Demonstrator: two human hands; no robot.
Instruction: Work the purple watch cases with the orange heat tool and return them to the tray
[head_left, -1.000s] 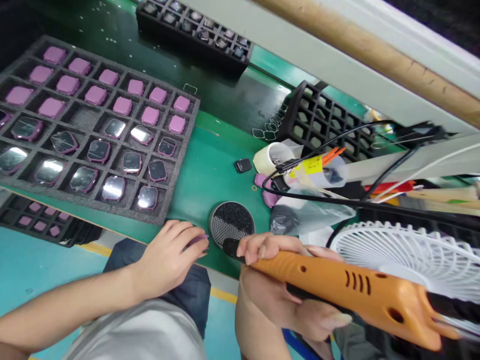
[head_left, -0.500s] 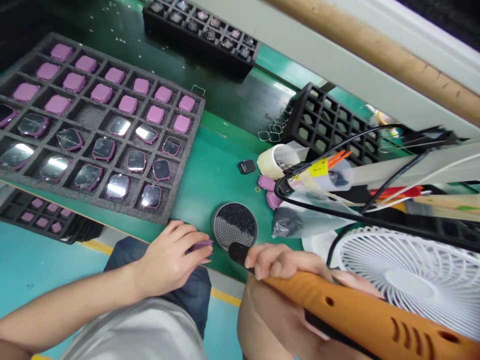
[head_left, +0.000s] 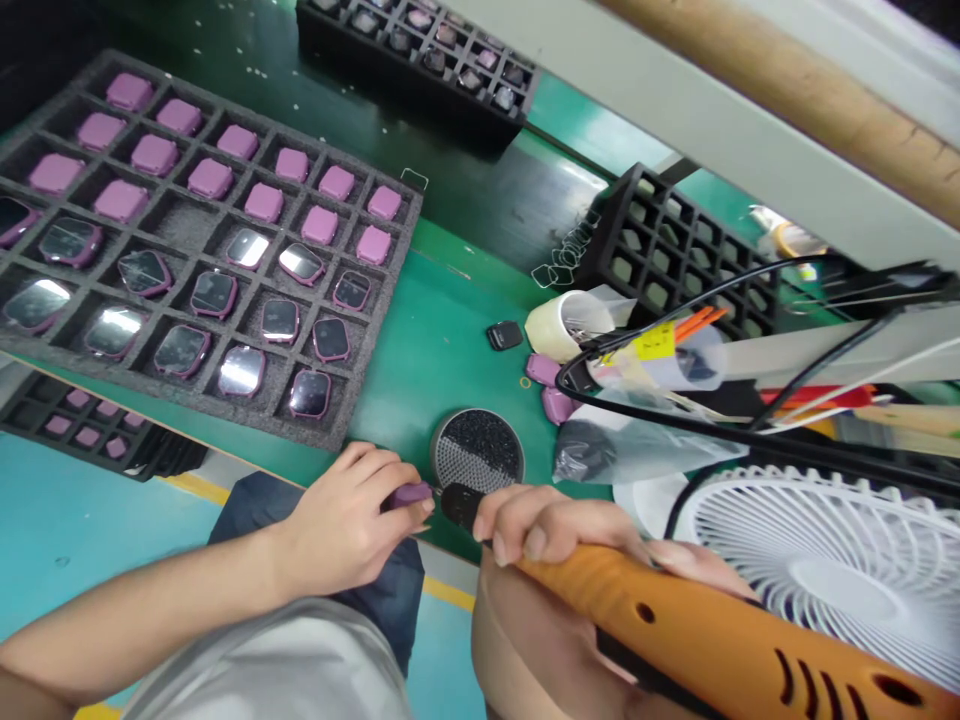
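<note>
My left hand [head_left: 360, 515] is closed around a purple watch case [head_left: 409, 494], mostly hidden by the fingers, at the bench's front edge. An orange electric screwdriver [head_left: 637, 610] fills my right hand [head_left: 547, 530], whose fingers wrap its front end. Its black nose [head_left: 459, 505] points left, and the thin bit meets or nearly meets the case's edge. Just behind the nose stands a round dish [head_left: 478, 453] of tiny black screws, part of its perforated plate bare. To the left lies a grey foam tray [head_left: 330, 432] holding several purple watches, some with dark screens up, others with purple backs up.
A white cup [head_left: 570, 325], a black watch piece [head_left: 505, 335], two purple cases [head_left: 556, 404] and a plastic bag [head_left: 622, 448] lie right of centre. A white fan [head_left: 832, 580] stands at right. Black cable [head_left: 675, 422] crosses there. Black trays [head_left: 667, 250] sit at the back.
The screwdriver's nose has moved slightly left and up, to the case in my left hand. My left hand has barely moved; the view has shifted a little.
</note>
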